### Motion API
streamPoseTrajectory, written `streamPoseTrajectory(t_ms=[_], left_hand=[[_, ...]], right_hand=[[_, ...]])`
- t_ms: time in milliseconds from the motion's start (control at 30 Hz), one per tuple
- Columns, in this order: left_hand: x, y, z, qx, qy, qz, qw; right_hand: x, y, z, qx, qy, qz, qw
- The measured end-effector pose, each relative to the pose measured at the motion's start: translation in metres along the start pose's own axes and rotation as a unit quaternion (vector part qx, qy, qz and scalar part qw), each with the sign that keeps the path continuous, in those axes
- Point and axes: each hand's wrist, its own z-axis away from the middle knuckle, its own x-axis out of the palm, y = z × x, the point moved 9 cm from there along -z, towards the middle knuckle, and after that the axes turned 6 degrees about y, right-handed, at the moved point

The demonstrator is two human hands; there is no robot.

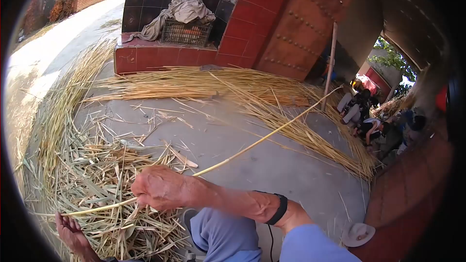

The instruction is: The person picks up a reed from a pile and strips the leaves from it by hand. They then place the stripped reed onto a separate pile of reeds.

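One long pale reed stalk (pixel 252 146) runs diagonally from the far right of the floor down to the lower left. My right hand (pixel 158 188) is closed around it in a fist, the back of the hand uppermost. Behind my forearm part of the stalk is hidden. Near its lower-left end is my left hand (pixel 73 235), palm turned up, fingers loosely bent and apart. The stalk passes at its fingertips; whether they touch is hard to see. Beneath both hands lies a pile of dry leaf strips and husks (pixel 116 165).
Bundles of long reeds (pixel 204 85) lie along the wall, with more reeds (pixel 58 111) at left. A crate (pixel 185 33) with cloth sits on a red ledge. A pole (pixel 331 63) leans at a studded door. Several people (pixel 371 128) crouch at right, beyond a pale hat (pixel 358 235).
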Motion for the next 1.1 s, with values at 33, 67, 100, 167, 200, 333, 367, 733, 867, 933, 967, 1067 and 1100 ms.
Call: streamPoseTrajectory(t_ms=[33,67,100,167,200,333,367,733,867,933,967,1067,1100], left_hand=[[0.004,-0.002,0.001,-0.006,0.002,0.0,1.0],[0.009,-0.005,0.003,-0.013,0.004,-0.001,1.0],[0.013,-0.01,0.005,-0.02,0.009,0.0,1.0],[0.03,-0.041,0.007,-0.062,-0.069,-0.005,0.996],[0.055,-0.057,0.029,-0.081,-0.086,-0.002,0.993],[0.128,-0.141,0.114,-0.183,-0.283,-0.041,0.941],[0.141,-0.155,0.136,-0.194,-0.313,-0.068,0.927],[0.161,-0.147,0.159,-0.185,-0.391,-0.166,0.886],[0.147,-0.127,0.141,-0.179,-0.364,-0.156,0.901],[0.136,-0.111,0.128,-0.16,-0.327,-0.153,0.919],[0.133,-0.102,0.123,-0.154,-0.312,-0.148,0.926],[0.118,-0.089,0.108,-0.132,-0.277,-0.157,0.939],[0.114,-0.09,0.109,-0.137,-0.278,-0.172,0.935]], right_hand=[[-0.008,0.008,0.006,0.008,-0.001,0.025,1.0],[-0.017,0.023,0.014,0.031,-0.014,0.073,0.997],[-0.029,0.04,0.026,0.073,-0.03,0.076,0.994],[-0.055,0.076,0.054,0.165,-0.057,0.105,0.979],[-0.064,0.097,0.066,0.216,-0.065,0.129,0.966],[-0.039,0.143,0.086,0.235,-0.064,0.183,0.953],[-0.028,0.123,0.082,0.143,0.006,0.132,0.981],[0.033,0.072,0.011,0.034,0.021,-0.083,0.996],[0.045,0.097,0.018,0.079,-0.036,-0.13,0.988],[0.052,0.108,0.016,0.074,-0.042,-0.11,0.99],[0.056,0.113,0.015,0.071,-0.057,-0.074,0.993],[0.057,0.11,0.011,0.065,-0.066,-0.03,0.995],[0.058,0.1,0.01,0.067,-0.041,-0.058,0.995]])
